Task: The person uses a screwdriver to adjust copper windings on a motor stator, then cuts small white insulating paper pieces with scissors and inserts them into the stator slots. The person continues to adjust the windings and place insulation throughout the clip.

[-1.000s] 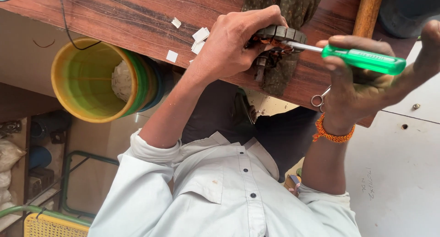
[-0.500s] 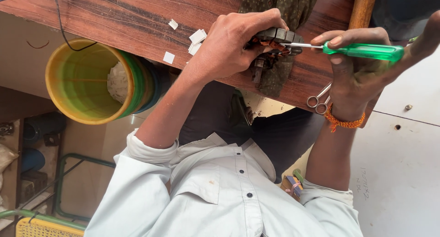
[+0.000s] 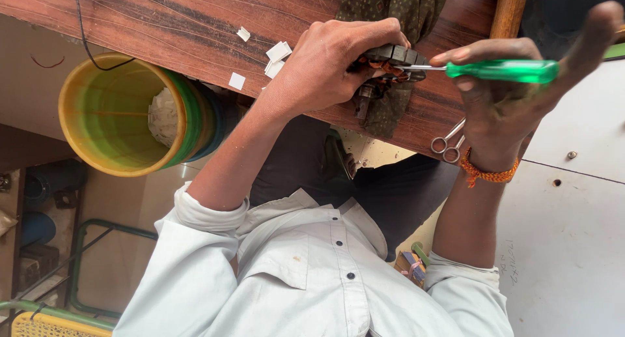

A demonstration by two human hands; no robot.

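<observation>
My left hand (image 3: 335, 63) is closed around a small dark motor part with copper windings (image 3: 389, 62), held just above the wooden table (image 3: 163, 24). My right hand (image 3: 511, 109) grips a green-handled screwdriver (image 3: 501, 70) lying level, its metal tip touching the windings. An orange thread band sits on my right wrist. A pair of small scissors (image 3: 448, 141) lies on the table edge under that wrist. An olive patterned cloth (image 3: 400, 8) lies beneath the part.
Small white paper scraps (image 3: 277, 54) lie on the table left of my left hand. A yellow bucket (image 3: 97, 115) nested in green ones stands on the floor at the left. A black wire (image 3: 81, 31) crosses the table corner. A pale board (image 3: 573, 233) is at the right.
The screwdriver has levelled out and my right hand has shifted slightly up and towards the part. My left hand keeps its hold on the motor part.
</observation>
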